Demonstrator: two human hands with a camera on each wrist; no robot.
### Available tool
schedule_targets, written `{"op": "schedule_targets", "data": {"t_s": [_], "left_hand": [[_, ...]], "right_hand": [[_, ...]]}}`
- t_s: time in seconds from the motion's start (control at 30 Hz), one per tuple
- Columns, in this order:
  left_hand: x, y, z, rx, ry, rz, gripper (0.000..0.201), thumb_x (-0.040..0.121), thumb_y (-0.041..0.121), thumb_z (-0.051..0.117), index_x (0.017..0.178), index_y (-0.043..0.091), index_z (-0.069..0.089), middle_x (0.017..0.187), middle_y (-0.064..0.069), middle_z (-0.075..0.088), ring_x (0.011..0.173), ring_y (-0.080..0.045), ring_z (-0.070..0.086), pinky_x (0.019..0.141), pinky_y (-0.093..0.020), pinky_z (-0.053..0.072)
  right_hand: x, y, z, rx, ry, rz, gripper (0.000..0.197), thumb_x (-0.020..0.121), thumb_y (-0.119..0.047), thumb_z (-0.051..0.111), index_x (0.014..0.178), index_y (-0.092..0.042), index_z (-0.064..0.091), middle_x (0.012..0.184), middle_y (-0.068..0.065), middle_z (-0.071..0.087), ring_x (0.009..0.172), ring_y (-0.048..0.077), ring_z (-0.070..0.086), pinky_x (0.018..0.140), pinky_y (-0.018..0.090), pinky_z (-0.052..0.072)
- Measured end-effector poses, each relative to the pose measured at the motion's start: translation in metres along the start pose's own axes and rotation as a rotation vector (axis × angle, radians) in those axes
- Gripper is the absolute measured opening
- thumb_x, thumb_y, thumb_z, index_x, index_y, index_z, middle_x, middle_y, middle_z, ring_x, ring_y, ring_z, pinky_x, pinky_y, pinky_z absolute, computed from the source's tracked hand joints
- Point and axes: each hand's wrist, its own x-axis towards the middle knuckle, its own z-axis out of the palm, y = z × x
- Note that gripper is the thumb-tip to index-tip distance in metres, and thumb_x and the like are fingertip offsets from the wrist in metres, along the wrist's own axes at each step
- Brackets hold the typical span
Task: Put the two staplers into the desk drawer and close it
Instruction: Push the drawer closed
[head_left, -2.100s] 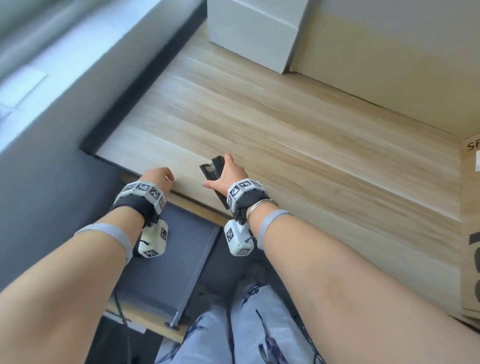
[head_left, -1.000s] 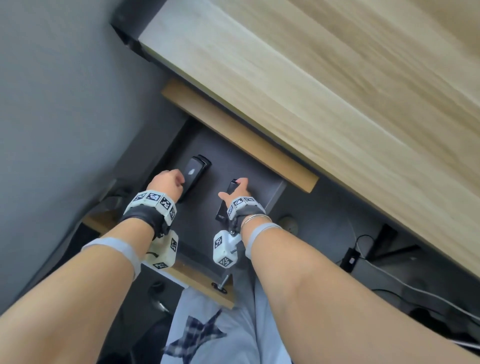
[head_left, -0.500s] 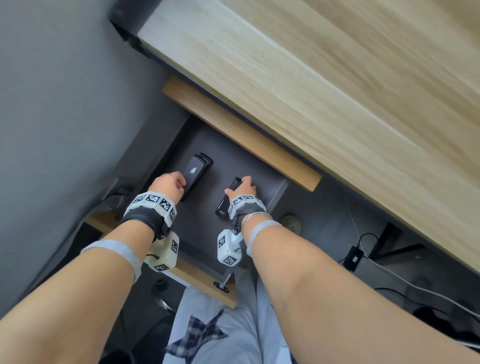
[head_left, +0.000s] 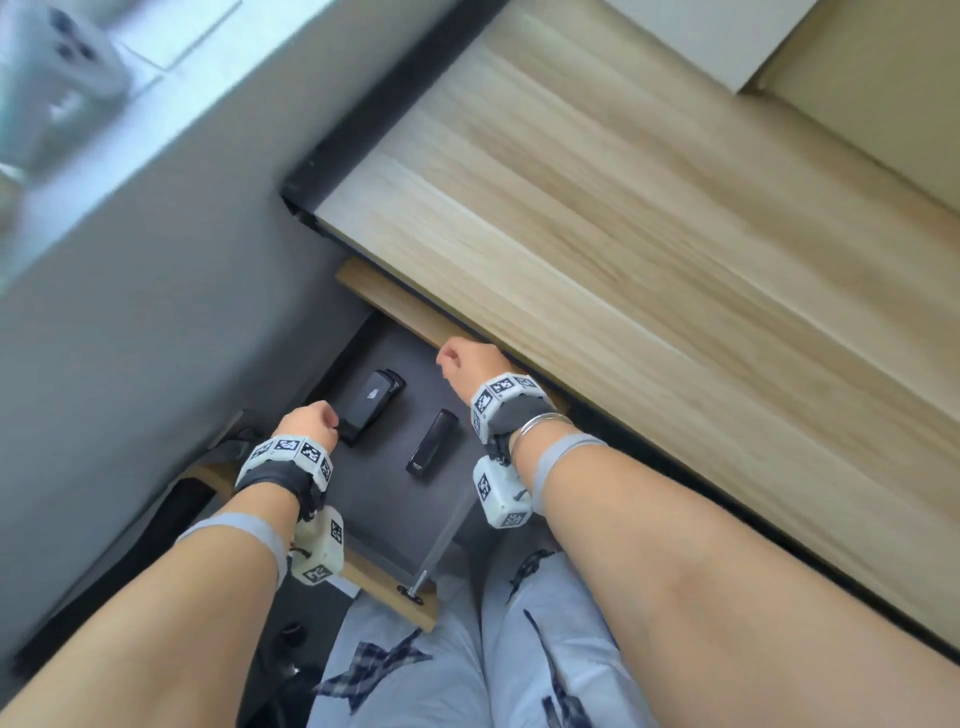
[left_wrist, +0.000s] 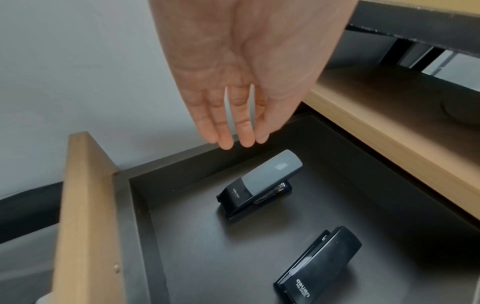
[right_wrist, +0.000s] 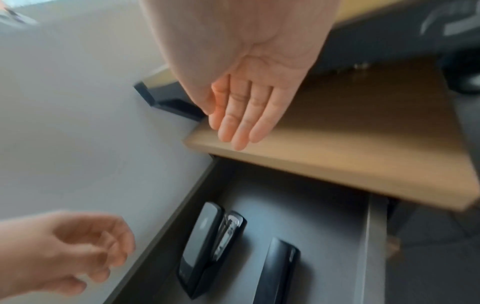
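Observation:
The desk drawer (head_left: 384, 499) stands pulled out, dark inside with a wooden front (left_wrist: 83, 205). Both staplers lie flat on its floor, side by side. The grey-topped stapler (head_left: 371, 410) (left_wrist: 259, 181) (right_wrist: 205, 242) is on the left, the black stapler (head_left: 431, 441) (left_wrist: 319, 261) (right_wrist: 278, 273) on the right. My left hand (head_left: 304, 423) (left_wrist: 233, 123) hovers by the near end of the grey-topped one, fingers relaxed, holding nothing. My right hand (head_left: 467, 364) (right_wrist: 239, 123) is raised above the drawer near the desk's edge, fingers straight and empty.
The light wooden desktop (head_left: 623, 234) overhangs the drawer's back, with a wooden panel (head_left: 395, 296) just beneath it. A grey wall (head_left: 130, 312) runs along the left. A white box (head_left: 701, 36) sits at the desk's far end. My legs (head_left: 467, 649) are right below the drawer front.
Both hands have let go of the staplers, which now lie in the drawer. The right hand has risen toward the desk edge; the left has drawn back slightly. The head view has tilted up.

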Motion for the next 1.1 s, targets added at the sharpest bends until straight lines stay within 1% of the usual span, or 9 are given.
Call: {"op": "schedule_targets", "data": {"t_s": [0.2, 0.43, 0.53, 0.6, 0.73, 0.83, 0.93, 1.03, 1.1], "left_hand": [[-0.033, -0.027, 0.003, 0.134, -0.03, -0.167, 0.031, 0.084, 0.009, 0.05, 0.112, 0.009, 0.064, 0.118, -0.019, 0.066, 0.111, -0.037, 0.06, 0.094, -0.037, 0.05], [-0.067, -0.062, 0.038, 0.33, -0.249, -0.333, 0.043, 0.061, 0.008, 0.066, 0.104, 0.008, 0.069, 0.11, -0.014, 0.069, 0.103, -0.033, 0.065, 0.087, -0.036, 0.056], [-0.067, -0.068, 0.05, 0.294, -0.295, -0.331, 0.049, 0.078, 0.009, 0.06, 0.125, 0.018, 0.06, 0.133, -0.011, 0.058, 0.117, -0.03, 0.059, 0.1, -0.037, 0.049], [-0.068, -0.066, 0.056, 0.296, -0.342, -0.308, 0.029, 0.089, 0.012, 0.052, 0.115, 0.009, 0.064, 0.135, -0.014, 0.056, 0.12, -0.03, 0.057, 0.102, -0.035, 0.046], [-0.067, -0.058, 0.061, 0.311, -0.348, -0.276, 0.043, 0.081, 0.006, 0.056, 0.125, 0.01, 0.059, 0.12, -0.018, 0.064, 0.106, -0.03, 0.064, 0.095, -0.036, 0.051], [-0.067, -0.048, 0.063, 0.429, -0.376, -0.196, 0.019, 0.078, 0.008, 0.057, 0.092, 0.001, 0.067, 0.07, -0.008, 0.061, 0.066, -0.023, 0.054, 0.078, -0.032, 0.055], [-0.069, -0.035, 0.06, 0.488, -0.38, -0.164, 0.009, 0.075, 0.007, 0.056, 0.066, 0.006, 0.055, 0.055, -0.002, 0.043, 0.06, -0.022, 0.051, 0.063, -0.024, 0.045], [-0.061, -0.024, 0.058, 0.46, -0.313, -0.144, 0.026, 0.083, 0.007, 0.05, 0.103, 0.003, 0.064, 0.064, -0.004, 0.05, 0.075, -0.026, 0.053, 0.068, -0.026, 0.045], [-0.053, -0.015, 0.055, 0.356, -0.277, -0.175, 0.032, 0.09, 0.009, 0.044, 0.116, -0.001, 0.06, 0.095, -0.013, 0.066, 0.088, -0.029, 0.058, 0.081, -0.031, 0.05]], "right_hand": [[-0.007, 0.009, -0.057, 0.046, 0.303, -0.092, 0.028, 0.093, -0.012, 0.041, 0.1, -0.016, 0.068, 0.1, 0.011, 0.074, 0.089, 0.031, 0.069, 0.082, 0.039, 0.056], [0.005, 0.075, -0.064, -0.18, 0.675, 0.074, 0.045, 0.085, -0.014, 0.047, 0.126, -0.029, 0.057, 0.139, -0.002, 0.051, 0.126, 0.026, 0.046, 0.097, 0.038, 0.039], [0.01, 0.089, -0.057, -0.255, 0.693, 0.098, 0.052, 0.088, -0.024, 0.042, 0.137, -0.04, 0.045, 0.153, -0.009, 0.037, 0.141, 0.018, 0.033, 0.111, 0.039, 0.026], [0.012, 0.094, -0.054, -0.276, 0.679, 0.109, 0.054, 0.091, -0.026, 0.039, 0.142, -0.043, 0.036, 0.158, -0.011, 0.028, 0.147, 0.016, 0.023, 0.118, 0.043, 0.015], [0.014, 0.096, -0.052, -0.302, 0.682, 0.105, 0.055, 0.092, -0.028, 0.037, 0.144, -0.044, 0.03, 0.16, -0.011, 0.022, 0.149, 0.016, 0.018, 0.12, 0.045, 0.01], [0.014, 0.096, -0.052, -0.314, 0.683, 0.105, 0.055, 0.092, -0.028, 0.037, 0.145, -0.044, 0.03, 0.16, -0.011, 0.022, 0.149, 0.016, 0.018, 0.121, 0.045, 0.01], [0.013, 0.096, -0.052, -0.308, 0.695, 0.1, 0.056, 0.092, -0.027, 0.037, 0.144, -0.043, 0.031, 0.159, -0.01, 0.024, 0.149, 0.017, 0.02, 0.12, 0.045, 0.011], [0.013, 0.095, -0.051, -0.317, 0.711, 0.095, 0.056, 0.091, -0.027, 0.037, 0.144, -0.043, 0.032, 0.159, -0.01, 0.025, 0.148, 0.017, 0.021, 0.12, 0.045, 0.012], [0.013, 0.095, -0.051, -0.313, 0.711, 0.095, 0.056, 0.091, -0.027, 0.037, 0.144, -0.042, 0.033, 0.159, -0.01, 0.026, 0.148, 0.017, 0.022, 0.12, 0.045, 0.012]]}}
